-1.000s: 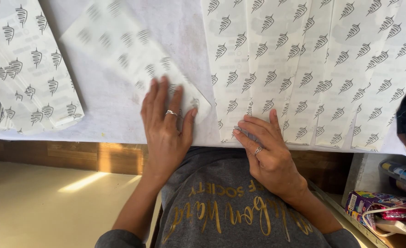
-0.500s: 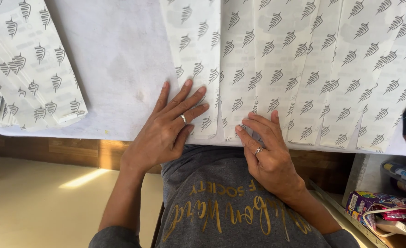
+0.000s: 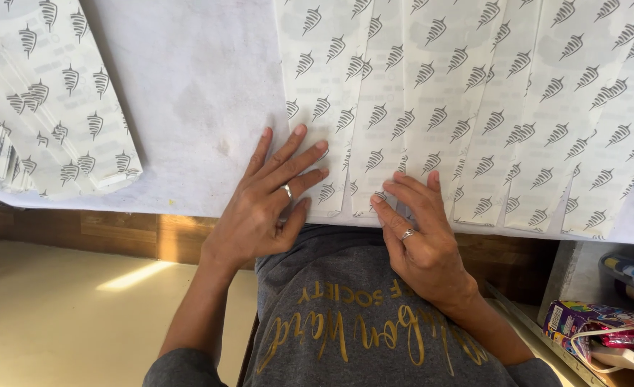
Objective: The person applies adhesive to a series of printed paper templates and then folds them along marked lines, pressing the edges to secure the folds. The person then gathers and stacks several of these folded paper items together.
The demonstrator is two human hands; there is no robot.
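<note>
Several white paper sheets printed with grey leaf-like marks (image 3: pixel 474 107) lie overlapped in a fan across the right part of a table covered in white cloth (image 3: pixel 195 100). My left hand (image 3: pixel 270 197) lies flat with fingers spread on the leftmost sheet of the fan, near the table's front edge. My right hand (image 3: pixel 413 229) presses flat on the sheets just to the right of it. Each hand wears a ring. Neither hand grips anything.
A separate stack of the same printed sheets (image 3: pixel 41 115) lies at the left of the table. Below the table edge a wooden rail (image 3: pixel 116 233) shows. A purple box with a white cable (image 3: pixel 589 326) sits on a shelf at lower right.
My left hand has slid to the right, from the bare cloth onto the leftmost sheet of the fan. The loose sheet that lay under it now sits with the fan.
</note>
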